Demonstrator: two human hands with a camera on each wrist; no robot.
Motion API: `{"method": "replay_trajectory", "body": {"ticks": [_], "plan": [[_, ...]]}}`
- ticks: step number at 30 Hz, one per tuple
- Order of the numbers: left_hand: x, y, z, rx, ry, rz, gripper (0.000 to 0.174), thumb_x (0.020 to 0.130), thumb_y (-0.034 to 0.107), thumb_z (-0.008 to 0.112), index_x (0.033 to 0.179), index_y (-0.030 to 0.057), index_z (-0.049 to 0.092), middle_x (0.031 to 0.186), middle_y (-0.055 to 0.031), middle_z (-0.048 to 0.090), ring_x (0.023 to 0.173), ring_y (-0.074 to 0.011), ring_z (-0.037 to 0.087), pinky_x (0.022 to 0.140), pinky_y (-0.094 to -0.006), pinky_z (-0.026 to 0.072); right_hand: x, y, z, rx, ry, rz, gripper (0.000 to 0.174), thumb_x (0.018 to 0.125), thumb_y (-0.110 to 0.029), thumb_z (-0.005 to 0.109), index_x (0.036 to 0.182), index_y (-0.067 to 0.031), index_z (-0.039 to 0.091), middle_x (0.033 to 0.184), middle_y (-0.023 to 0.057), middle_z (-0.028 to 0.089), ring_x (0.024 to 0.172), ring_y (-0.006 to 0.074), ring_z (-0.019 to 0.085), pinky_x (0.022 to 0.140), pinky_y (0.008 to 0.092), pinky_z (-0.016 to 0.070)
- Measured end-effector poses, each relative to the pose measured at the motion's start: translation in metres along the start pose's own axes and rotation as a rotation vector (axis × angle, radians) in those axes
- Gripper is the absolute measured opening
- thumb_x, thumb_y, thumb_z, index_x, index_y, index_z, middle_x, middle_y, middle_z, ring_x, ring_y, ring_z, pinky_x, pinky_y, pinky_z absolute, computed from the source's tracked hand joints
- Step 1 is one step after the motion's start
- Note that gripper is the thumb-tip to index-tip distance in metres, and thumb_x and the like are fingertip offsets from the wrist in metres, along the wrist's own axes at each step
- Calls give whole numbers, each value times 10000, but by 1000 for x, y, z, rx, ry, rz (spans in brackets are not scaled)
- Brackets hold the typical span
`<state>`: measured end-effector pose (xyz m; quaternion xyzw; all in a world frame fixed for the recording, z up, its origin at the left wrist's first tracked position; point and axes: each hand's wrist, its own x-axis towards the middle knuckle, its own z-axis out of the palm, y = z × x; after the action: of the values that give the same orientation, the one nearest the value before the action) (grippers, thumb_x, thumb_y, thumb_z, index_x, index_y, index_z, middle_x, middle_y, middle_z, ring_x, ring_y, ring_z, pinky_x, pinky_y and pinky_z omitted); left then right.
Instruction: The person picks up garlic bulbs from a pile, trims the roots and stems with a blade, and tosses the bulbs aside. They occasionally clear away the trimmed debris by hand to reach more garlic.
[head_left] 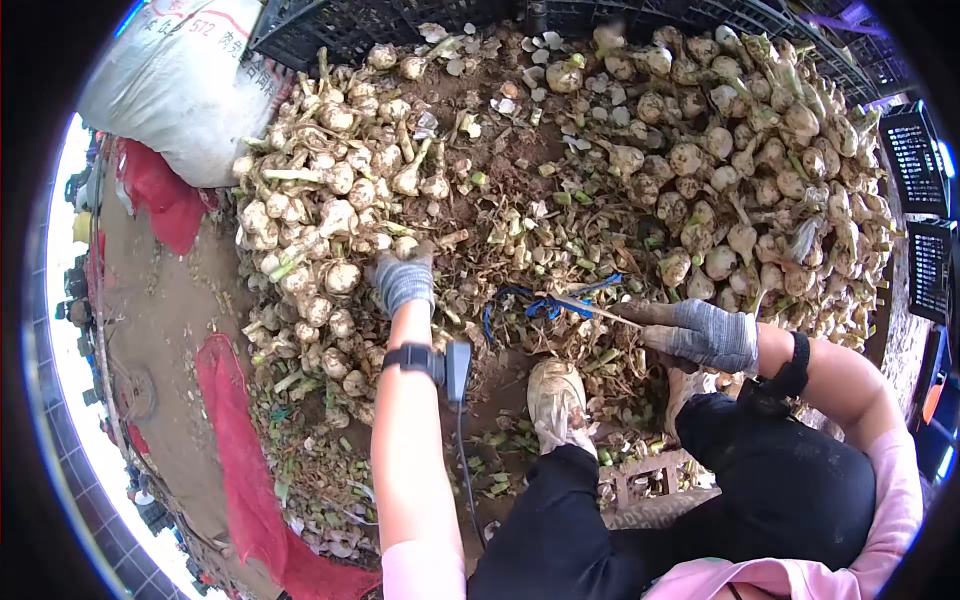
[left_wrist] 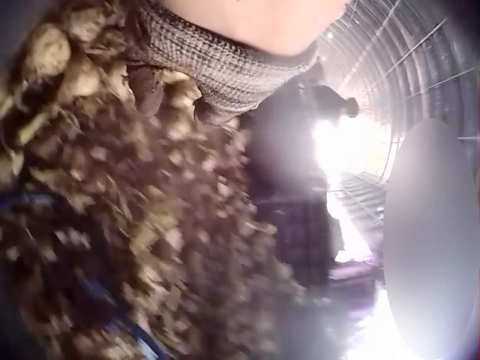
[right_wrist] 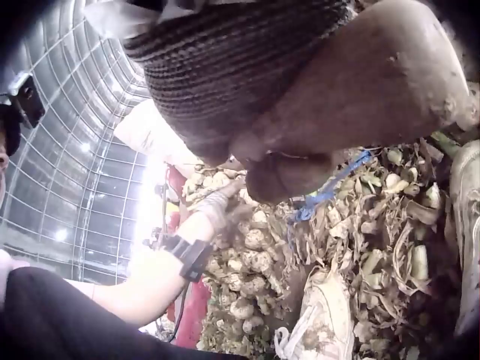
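Note:
My left hand (head_left: 405,283), in a grey knitted glove, reaches into the left heap of garlic bulbs (head_left: 335,185), soil-stained and with stems. Its fingertips are right at one bulb (head_left: 405,247); I cannot tell whether they grip it. My right hand (head_left: 700,332), gloved with soiled palm and fingers, holds a long thin pale tool (head_left: 595,308) like a narrow blade, pointing left. In the right wrist view the glove's fingers (right_wrist: 360,90) hide the tool. Blue cord (head_left: 550,307) lies under its tip, on the trimmings. The left wrist view is blurred.
Another garlic heap (head_left: 740,180) spreads at the right. Stem trimmings and skins (head_left: 520,225) cover the ground between. A white sack (head_left: 190,85) stands back left, black crates (head_left: 380,30) behind. Red netting (head_left: 240,450) lies left. A shoe (head_left: 560,400) is planted between the hands.

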<state>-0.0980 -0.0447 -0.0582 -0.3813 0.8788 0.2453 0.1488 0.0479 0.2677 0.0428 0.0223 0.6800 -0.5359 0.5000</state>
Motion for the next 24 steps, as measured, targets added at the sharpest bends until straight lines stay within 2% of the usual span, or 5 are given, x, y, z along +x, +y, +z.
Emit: {"method": "replay_trajectory", "body": {"ticks": [6,15,18,21,24], "plan": [[1,-13,32,-209,-178,276,504,795,147,694,1238,51,473,1268,-187,433,1094,-285,515,915,-364,459,6,-1,-1,39,3,-41,558,950,-424,477,1427,-160,358,724,-1,527,645,92,469,595,267,427],[-1,-60,108,-1365,-690,-325,414,830,123,640,1212,137,483,790,-4,545,629,-107,491,473,-233,407,9,-1,0,-30,36,-17,591,952,-432,474,1429,-112,336,984,61,628,839,134,570,757,296,467],[-60,-39,31,-897,-649,110,459,771,283,716,1140,84,529,963,-67,560,694,-186,562,593,-304,532,26,28,1,-331,275,-545,568,945,-412,476,1423,-135,341,1001,160,662,893,275,657,736,377,504],[-93,-16,1,-1301,-632,-535,514,754,416,718,1136,121,541,1035,-107,590,748,-247,608,660,-398,576,11,-6,0,-571,245,-376,544,932,-384,504,1410,-165,364,886,193,648,772,334,656,666,395,519],[-81,-66,1,-1495,-1374,-107,443,842,323,636,1168,48,512,1044,-127,604,969,-248,600,886,-399,518,12,-14,7,-755,340,-691,546,886,-363,565,1381,-194,409,809,159,640,619,324,635,561,387,514]]}}
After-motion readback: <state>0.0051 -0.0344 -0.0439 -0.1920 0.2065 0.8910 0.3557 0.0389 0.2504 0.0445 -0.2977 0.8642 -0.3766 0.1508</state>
